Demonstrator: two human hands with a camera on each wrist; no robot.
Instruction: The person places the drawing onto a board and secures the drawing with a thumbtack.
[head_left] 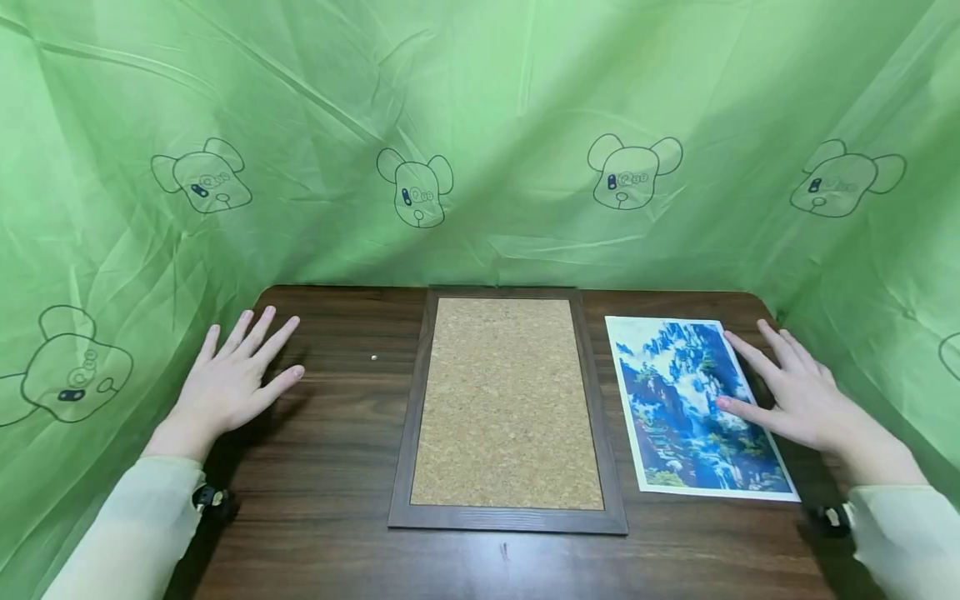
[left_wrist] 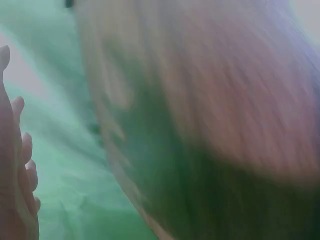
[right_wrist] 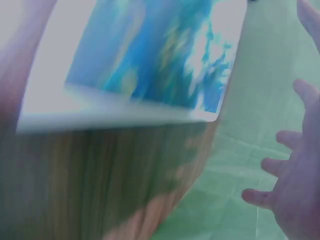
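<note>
A cork board in a dark wooden frame (head_left: 507,404) lies flat in the middle of the dark wooden table (head_left: 337,467). To its right lies a blue and green landscape print (head_left: 686,400), which is blurred in the right wrist view (right_wrist: 150,55). My right hand (head_left: 791,387) lies open at the print's right edge, thumb resting on the picture. My left hand (head_left: 240,371) lies open and flat on the bare table, left of the board, holding nothing. A tiny white pin-like speck (head_left: 373,358) sits between the left hand and the board.
Green sheeting printed with bear outlines (head_left: 480,142) hangs close behind and on both sides of the table. The left wrist view is badly blurred, showing only fingertips (left_wrist: 20,165) and green cloth.
</note>
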